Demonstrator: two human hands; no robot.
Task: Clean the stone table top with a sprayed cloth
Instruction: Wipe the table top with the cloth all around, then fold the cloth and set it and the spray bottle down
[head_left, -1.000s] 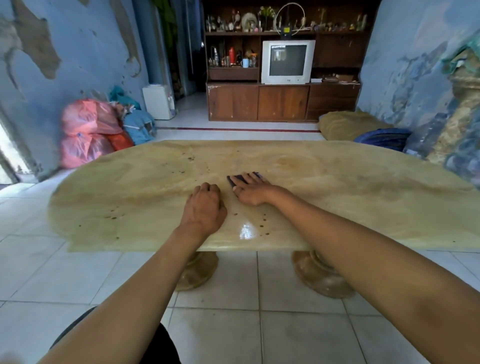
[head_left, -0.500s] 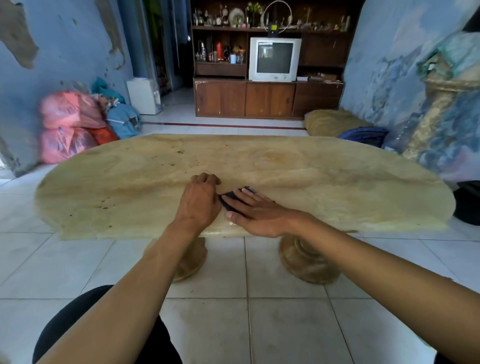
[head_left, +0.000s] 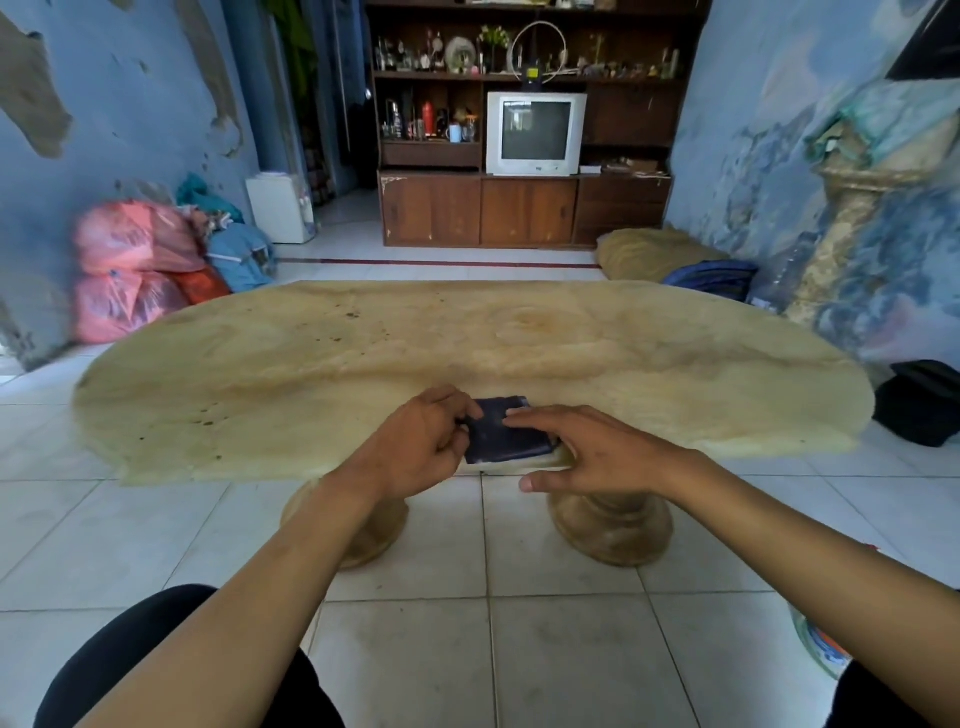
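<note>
Left hand (head_left: 415, 447) is seen pinching the folded dark blue cloth (head_left: 506, 430) at the near edge of the stone tabletop (head_left: 311, 364); right hand (head_left: 597, 452) lies flat-fingered on it. Overhang risks the cloth being dragged off the edge.

A wooden cabinet (head_left: 524, 208) stands against the far wall, its upper shelves crowded with bottles, a cup and small ornaments. A grey CRT television (head_left: 536, 133) sits on its counter, screen dark, with a wire loop antenna (head_left: 537, 52) on the shelf above. Left side: pink plastic bags (head_left: 132, 270) stacked against the peeling blue wall (head_left: 130, 104), a blue bag (head_left: 244, 257) beside them, and a white box-shaped unit (head_left: 280, 208) behind. Right side: a tan cushion (head_left: 649, 252) on the white tiled floor (head_left: 467, 649), a dark blue bag (head_left: 714, 278) just beside it, and a weathered stone pillar (head_left: 852, 218).
</note>
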